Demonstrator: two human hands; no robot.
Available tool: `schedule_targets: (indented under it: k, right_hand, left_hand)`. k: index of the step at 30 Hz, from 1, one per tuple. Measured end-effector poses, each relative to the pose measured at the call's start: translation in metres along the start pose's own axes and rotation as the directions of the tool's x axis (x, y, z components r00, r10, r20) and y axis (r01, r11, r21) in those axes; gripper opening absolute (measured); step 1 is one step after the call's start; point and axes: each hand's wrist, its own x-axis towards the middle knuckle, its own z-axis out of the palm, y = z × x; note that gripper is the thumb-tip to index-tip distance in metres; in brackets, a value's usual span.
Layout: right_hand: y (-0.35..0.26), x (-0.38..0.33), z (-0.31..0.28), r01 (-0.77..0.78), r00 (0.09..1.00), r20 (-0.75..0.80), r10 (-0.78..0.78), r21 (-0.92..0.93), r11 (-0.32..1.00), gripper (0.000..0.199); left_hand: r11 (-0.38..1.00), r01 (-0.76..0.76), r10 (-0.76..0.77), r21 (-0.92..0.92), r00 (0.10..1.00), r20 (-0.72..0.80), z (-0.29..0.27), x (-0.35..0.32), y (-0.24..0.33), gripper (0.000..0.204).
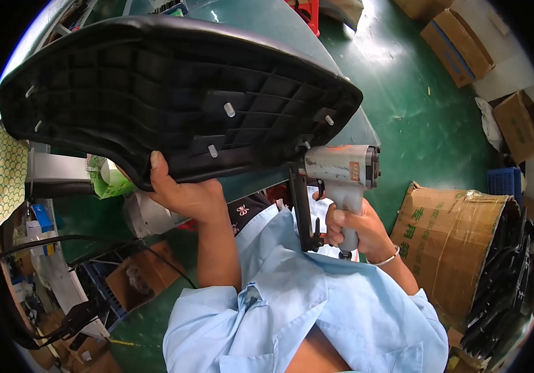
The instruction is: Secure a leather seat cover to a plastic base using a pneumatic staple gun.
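Note:
A large black plastic seat base (155, 93) is held up close to the camera, its ribbed underside facing me with several short metal studs sticking out. My left hand (183, 193) grips its lower edge from below. My right hand (354, 230) is wrapped around the handle of a grey pneumatic impact wrench (345, 171), whose nose points left at the seat base's lower right corner. A black metal bracket (301, 208) hangs down from that corner between the hands.
A big open cardboard box (447, 242) with black parts stands at the right on the green floor (404, 93). More cardboard boxes (456, 40) lie at the upper right. A blue crate (503, 183), cables and clutter sit around the lower left.

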Motion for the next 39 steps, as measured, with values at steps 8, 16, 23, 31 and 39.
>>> schedule_targets:
  k: [8,16,23,31,39]
  right_hand:
    - [-0.002,0.000,0.001,0.064,0.997,-0.033,-0.063,0.035,0.997,0.052]
    - [-0.010,-0.002,0.005,0.110,0.993,-0.040,-0.113,-0.070,0.991,0.050]
    - [-0.021,-0.002,0.014,0.081,0.995,-0.043,-0.090,-0.178,0.981,0.054]
    - [-0.020,-0.004,0.024,0.060,0.996,-0.044,-0.076,-0.296,0.953,0.051]
    - [-0.015,-0.012,-0.032,0.210,0.963,-0.080,-0.257,-0.375,0.903,0.038]
  left_hand:
    - [0.999,-0.032,0.030,-0.042,0.998,-0.052,0.011,-0.020,-0.024,0.036]
    - [0.873,-0.369,0.335,0.319,0.929,0.157,-0.018,-0.023,-0.064,0.040]
    - [0.902,-0.402,0.337,0.160,0.885,0.322,0.008,-0.040,-0.066,0.054]
    - [0.916,-0.356,0.279,0.184,0.896,0.345,0.018,-0.053,-0.063,0.072]
    - [0.938,0.316,-0.289,-0.144,0.940,0.181,0.051,0.027,0.006,0.072]
